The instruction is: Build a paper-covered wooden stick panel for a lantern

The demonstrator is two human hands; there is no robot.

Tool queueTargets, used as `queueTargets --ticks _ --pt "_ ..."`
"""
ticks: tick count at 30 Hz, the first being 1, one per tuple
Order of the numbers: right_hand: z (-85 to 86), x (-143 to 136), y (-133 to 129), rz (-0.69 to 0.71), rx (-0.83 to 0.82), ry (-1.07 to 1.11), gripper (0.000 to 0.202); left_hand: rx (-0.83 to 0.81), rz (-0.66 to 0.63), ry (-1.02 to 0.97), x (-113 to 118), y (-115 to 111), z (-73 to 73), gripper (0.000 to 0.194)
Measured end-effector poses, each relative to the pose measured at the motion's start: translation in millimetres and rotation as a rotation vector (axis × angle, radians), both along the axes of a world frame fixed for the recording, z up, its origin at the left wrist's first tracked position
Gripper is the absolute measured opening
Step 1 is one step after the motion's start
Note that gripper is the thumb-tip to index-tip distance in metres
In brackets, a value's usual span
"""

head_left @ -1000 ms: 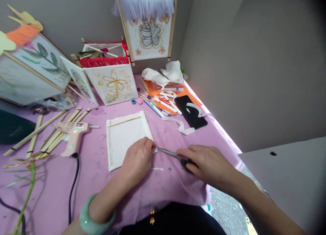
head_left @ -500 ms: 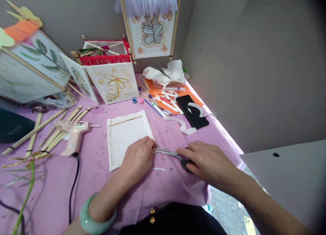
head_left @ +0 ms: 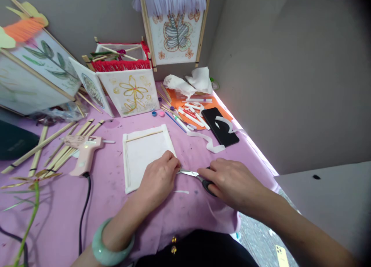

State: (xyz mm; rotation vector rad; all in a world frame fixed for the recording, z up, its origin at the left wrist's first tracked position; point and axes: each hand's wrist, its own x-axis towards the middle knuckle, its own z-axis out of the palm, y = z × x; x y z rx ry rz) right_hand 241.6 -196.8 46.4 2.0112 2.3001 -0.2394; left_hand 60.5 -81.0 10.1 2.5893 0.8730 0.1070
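My right hand (head_left: 228,182) grips a pair of scissors (head_left: 191,173) by their black handles, with the blades pointing left. The blade tips reach the fingers of my left hand (head_left: 162,172), which are pinched at the right edge of a white fabric-covered frame (head_left: 137,155). What those fingers pinch is hidden; it may be the frame's edge. A thin wooden stick (head_left: 145,136) lies along the top of the frame. Just below the scissors, a narrow white strip (head_left: 182,191) rests on the pink tablecloth (head_left: 107,205).
A pink glue gun (head_left: 87,153) with a black cord and several wooden sticks (head_left: 68,149) lie at left. Painted lantern panels (head_left: 135,93) stand behind. At right are markers (head_left: 191,118), a black phone (head_left: 220,126) and a curled white ribbon (head_left: 208,142).
The scissors' blades look more closed than before. My hands stay in nearly the same place, and the view has shifted slightly.
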Motion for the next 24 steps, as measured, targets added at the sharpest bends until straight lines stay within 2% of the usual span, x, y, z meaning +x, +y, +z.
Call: queueTargets --ticks 10,24 --pt "4.6 -0.3 2.0 -0.025 -0.079 0.009 0.021 0.023 0.01 0.05 1.3 0.1 -0.8 0.023" --pt "-8.3 -6.3 3.5 -0.041 -0.034 0.023 0.02 -0.02 0.034 -0.015 -0.3 -0.2 -2.5 0.021"
